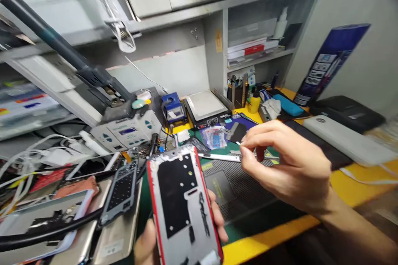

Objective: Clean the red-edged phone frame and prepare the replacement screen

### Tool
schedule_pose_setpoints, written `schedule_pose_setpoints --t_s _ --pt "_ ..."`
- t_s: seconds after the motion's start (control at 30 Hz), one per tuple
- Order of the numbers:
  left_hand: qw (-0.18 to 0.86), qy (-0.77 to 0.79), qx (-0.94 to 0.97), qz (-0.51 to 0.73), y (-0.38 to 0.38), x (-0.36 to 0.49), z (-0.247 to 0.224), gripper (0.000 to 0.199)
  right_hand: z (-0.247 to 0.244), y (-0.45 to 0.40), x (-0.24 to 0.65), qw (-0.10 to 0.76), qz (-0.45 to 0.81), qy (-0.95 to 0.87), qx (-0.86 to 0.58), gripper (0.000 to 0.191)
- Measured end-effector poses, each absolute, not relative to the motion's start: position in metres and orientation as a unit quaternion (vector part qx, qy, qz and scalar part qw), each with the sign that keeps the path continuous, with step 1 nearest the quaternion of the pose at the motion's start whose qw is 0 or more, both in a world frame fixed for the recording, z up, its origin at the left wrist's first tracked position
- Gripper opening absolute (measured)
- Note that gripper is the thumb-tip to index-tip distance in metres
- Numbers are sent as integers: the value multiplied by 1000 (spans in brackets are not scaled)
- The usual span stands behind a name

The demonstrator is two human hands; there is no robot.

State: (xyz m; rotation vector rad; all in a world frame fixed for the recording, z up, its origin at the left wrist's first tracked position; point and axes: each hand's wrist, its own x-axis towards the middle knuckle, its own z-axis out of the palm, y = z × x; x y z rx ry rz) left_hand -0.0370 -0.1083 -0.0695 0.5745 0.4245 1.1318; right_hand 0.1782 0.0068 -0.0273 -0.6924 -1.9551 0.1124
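My left hand (146, 243) is wrapped round a red-edged phone frame (178, 227), thumb on its left side and fingers on its right. The frame is stripped, with a large black sheet and dark adhesive patches on silver metal. My right hand (287, 165) pinches a tiny white piece (239, 143) between thumb and index finger, too small to name. It hovers to the right of the frame, over a dark perforated mat (239, 174). A white pen-like tool (219, 157) lies behind the phone frame, its right part passing behind my right hand.
Phone shells and parts (120, 192) crowd the left, crossed by a black hose (62, 225). Behind stand a grey control station (127, 132), a blue soldering stand (174, 109) and a flat silver plate (207, 105). A yellow bottle (254, 103) and a white power bank-like block (345, 138) are right.
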Motion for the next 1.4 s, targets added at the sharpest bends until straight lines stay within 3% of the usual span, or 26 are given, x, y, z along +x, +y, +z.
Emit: schedule_pose_setpoints --t_s 0.17,0.4,0.67,0.97,1.1,1.4 --pt "665 246 182 681 -109 -20 -55 55 -57 -1 213 267 128 -893 -338 11" --pt "634 284 163 701 -112 -12 -50 52 -54 -7 228 207 137 -851 -464 18" --pt "634 273 193 697 -112 -15 -60 56 -65 -4 196 98 178 -863 -462 26" --pt "615 342 241 668 -121 -28 -34 49 -58 -7 201 97 245 -829 -493 33" --pt "602 370 294 643 -112 -39 -20 45 -50 25 211 125 289 -784 -535 35" --pt "622 413 330 577 -61 -40 0 40 -42 79 217 100 358 -735 -567 35"
